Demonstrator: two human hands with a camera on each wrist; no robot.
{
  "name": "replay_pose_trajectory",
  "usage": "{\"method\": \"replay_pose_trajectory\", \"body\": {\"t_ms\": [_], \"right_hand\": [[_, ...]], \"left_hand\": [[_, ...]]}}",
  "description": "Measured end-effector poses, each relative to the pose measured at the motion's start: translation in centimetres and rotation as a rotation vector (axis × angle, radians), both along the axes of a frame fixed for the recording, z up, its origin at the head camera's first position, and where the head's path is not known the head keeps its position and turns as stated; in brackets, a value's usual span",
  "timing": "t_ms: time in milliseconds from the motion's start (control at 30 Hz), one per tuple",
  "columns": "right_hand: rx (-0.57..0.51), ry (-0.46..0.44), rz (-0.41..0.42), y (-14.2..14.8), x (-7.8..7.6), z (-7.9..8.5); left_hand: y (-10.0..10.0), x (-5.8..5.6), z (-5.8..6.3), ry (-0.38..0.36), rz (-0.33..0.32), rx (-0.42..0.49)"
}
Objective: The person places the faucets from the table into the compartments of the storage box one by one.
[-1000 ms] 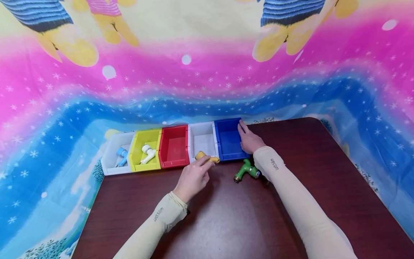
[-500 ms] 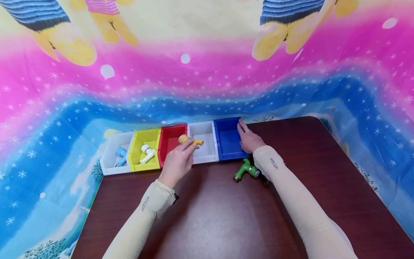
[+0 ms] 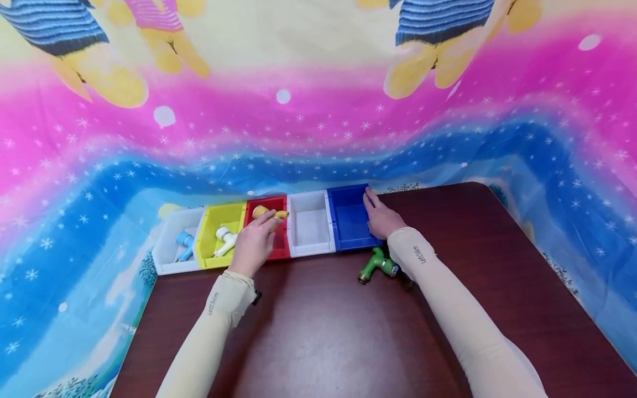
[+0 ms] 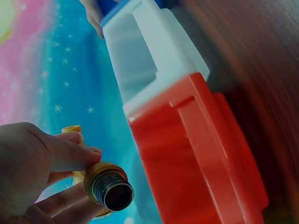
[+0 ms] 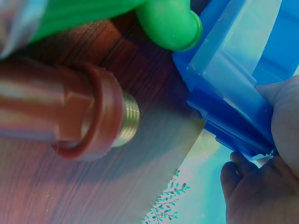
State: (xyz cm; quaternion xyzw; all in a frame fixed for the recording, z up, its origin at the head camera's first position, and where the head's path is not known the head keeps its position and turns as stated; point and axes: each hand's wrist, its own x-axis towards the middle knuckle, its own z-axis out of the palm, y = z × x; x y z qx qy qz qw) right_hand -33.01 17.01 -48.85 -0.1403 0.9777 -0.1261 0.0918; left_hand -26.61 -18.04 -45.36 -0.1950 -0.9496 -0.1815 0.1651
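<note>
My left hand (image 3: 252,246) pinches a yellow tap (image 3: 260,211) over the red bin (image 3: 280,246). In the left wrist view, the thumb and fingers hold the tap (image 4: 106,169) with its threaded end pointing toward the camera, beside the red bin (image 4: 205,121). At the right end of the row, my right hand (image 3: 384,220) grips the side wall of the blue bin (image 3: 354,243). In the right wrist view, the thumb lies over that bin's wall (image 5: 224,84) and the fingers (image 5: 230,179) are on its outer side.
A white tap (image 3: 228,239) lies in the yellow bin (image 3: 209,258), a blue tap (image 3: 186,244) in the left white bin (image 3: 164,265). Another white bin (image 3: 311,250) stands between red and blue. By my right sleeve lie a green tap (image 3: 379,264) and a brown tap (image 5: 88,102).
My left hand has carried the yellow tap leftward, from the front of the white bin beside the blue one to over the red bin. My right hand has kept its grip on the blue bin.
</note>
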Motion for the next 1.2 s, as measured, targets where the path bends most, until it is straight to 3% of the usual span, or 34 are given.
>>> {"method": "replay_pose_trajectory", "body": {"t_ms": [267, 567, 800, 1200], "right_hand": [[0.012, 0.004, 0.005, 0.2, -0.2, -0.2], [0.018, 0.010, 0.005, 0.4, -0.2, -0.3], [0.005, 0.009, 0.004, 0.1, -0.3, 0.0], [0.008, 0.019, 0.010, 0.2, -0.3, -0.4]], "left_hand": [[-0.7, -1.0, -0.9, -0.062, 0.042, 0.003], [-0.9, -2.0, -2.7, -0.099, 0.093, -0.025], [-1.5, -2.4, -3.0, -0.114, 0.121, -0.035], [-1.5, -2.5, -3.6, -0.096, 0.105, -0.066]]}}
